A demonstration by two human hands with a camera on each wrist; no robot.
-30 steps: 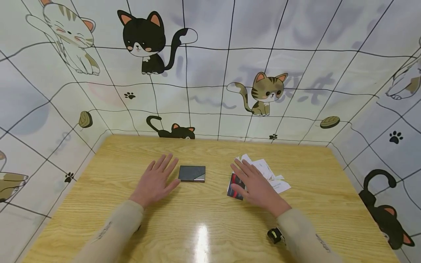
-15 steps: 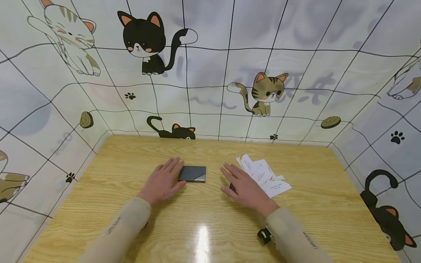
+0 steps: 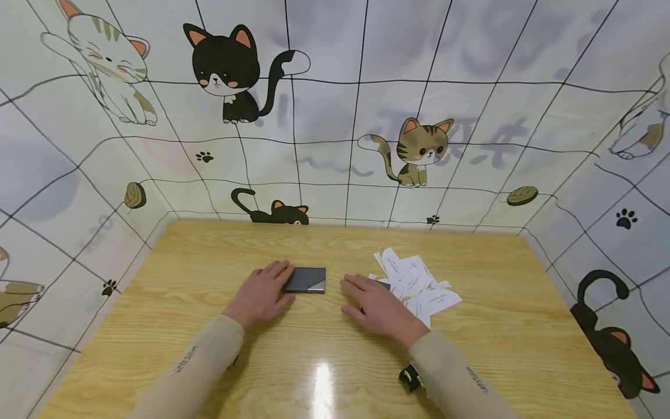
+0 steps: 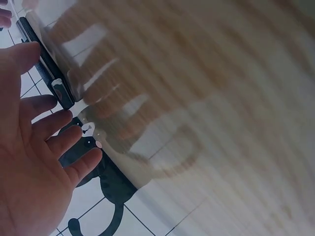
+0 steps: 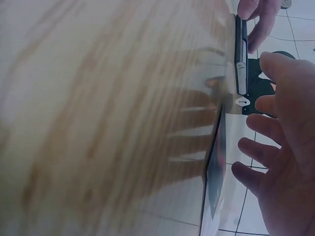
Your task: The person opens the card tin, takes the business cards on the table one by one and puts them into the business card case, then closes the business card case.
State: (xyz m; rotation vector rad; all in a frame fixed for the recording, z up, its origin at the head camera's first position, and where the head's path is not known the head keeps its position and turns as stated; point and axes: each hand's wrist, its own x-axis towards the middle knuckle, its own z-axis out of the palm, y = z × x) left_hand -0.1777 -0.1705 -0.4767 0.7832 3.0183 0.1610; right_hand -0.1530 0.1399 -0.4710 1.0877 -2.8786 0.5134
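The left hand (image 3: 262, 295), fingers loosely extended, is at the left end of a dark card case (image 3: 305, 280) on the bench (image 3: 282, 361). Apart from it, the right hand (image 3: 381, 307), fingers likewise loose, hovers over a dark card (image 5: 216, 167) beside overlapping white cards (image 3: 419, 280).

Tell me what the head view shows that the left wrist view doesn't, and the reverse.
Head only: the printed faces of the white cards and both beige sleeves.
Left wrist only: the palm of the left hand and the reflection of its fingers in the table.
Both: the left hand, the dark flat case, the table and the cat-patterned wall.
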